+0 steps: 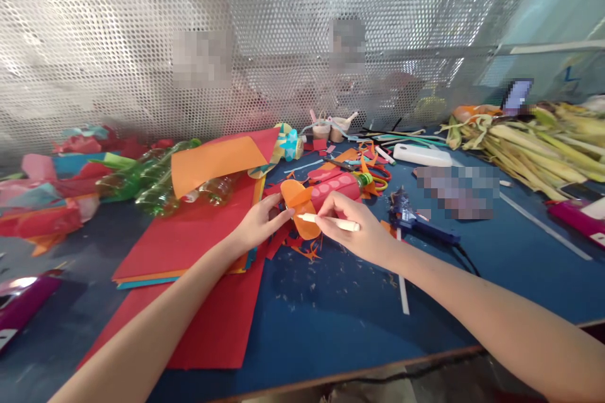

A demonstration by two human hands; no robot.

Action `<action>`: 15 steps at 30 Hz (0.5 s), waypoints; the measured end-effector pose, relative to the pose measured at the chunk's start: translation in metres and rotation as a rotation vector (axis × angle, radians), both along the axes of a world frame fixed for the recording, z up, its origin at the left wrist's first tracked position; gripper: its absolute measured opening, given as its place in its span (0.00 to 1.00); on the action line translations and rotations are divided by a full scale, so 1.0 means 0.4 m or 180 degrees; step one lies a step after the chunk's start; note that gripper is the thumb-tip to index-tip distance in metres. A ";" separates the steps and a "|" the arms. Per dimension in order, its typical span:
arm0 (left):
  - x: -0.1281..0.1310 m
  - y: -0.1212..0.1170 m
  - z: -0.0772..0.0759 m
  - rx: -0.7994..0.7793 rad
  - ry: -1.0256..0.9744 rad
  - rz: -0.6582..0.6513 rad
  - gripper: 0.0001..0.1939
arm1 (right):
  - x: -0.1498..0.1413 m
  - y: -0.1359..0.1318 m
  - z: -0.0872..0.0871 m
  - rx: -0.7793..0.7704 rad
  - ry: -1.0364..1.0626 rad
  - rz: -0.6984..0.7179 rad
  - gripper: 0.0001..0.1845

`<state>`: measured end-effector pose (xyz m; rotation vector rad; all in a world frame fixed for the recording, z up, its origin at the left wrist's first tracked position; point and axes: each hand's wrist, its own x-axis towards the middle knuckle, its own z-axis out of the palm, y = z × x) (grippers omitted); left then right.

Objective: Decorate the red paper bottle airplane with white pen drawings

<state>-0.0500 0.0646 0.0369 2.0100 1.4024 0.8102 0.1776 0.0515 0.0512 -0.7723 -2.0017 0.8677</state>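
Observation:
My right hand (352,227) is closed around a white marker (343,223), its tip pointing left against an orange paper piece (308,227) with rounded lobes. At the left edge of that piece, my left hand (259,220) grips it between thumb and fingers. The orange piece stands at the end of a plastic bottle wrapped in red paper with pink dots (338,186), which lies on its side with its green cap (365,180) to the right. Orange and red paper scraps (307,250) lie under and around it.
Red paper sheets (189,252) are stacked at left, with green bottles (161,182) and an orange sheet (215,164) behind. A blue glue gun (425,227) with its cord, scissors (380,176) and a white device (422,155) lie at right. Corn husks (534,145) pile further right.

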 end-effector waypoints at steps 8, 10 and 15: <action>0.000 0.001 0.001 0.0054 0.0027 -0.0002 0.31 | -0.001 0.002 0.000 -0.0012 0.0043 0.0010 0.10; 0.000 0.002 0.001 0.0046 0.0040 -0.0002 0.31 | -0.001 0.002 0.001 -0.0025 0.0088 0.0016 0.09; 0.000 0.003 -0.001 0.0053 -0.0031 -0.0018 0.30 | 0.000 0.002 0.001 -0.0069 0.0055 0.0030 0.10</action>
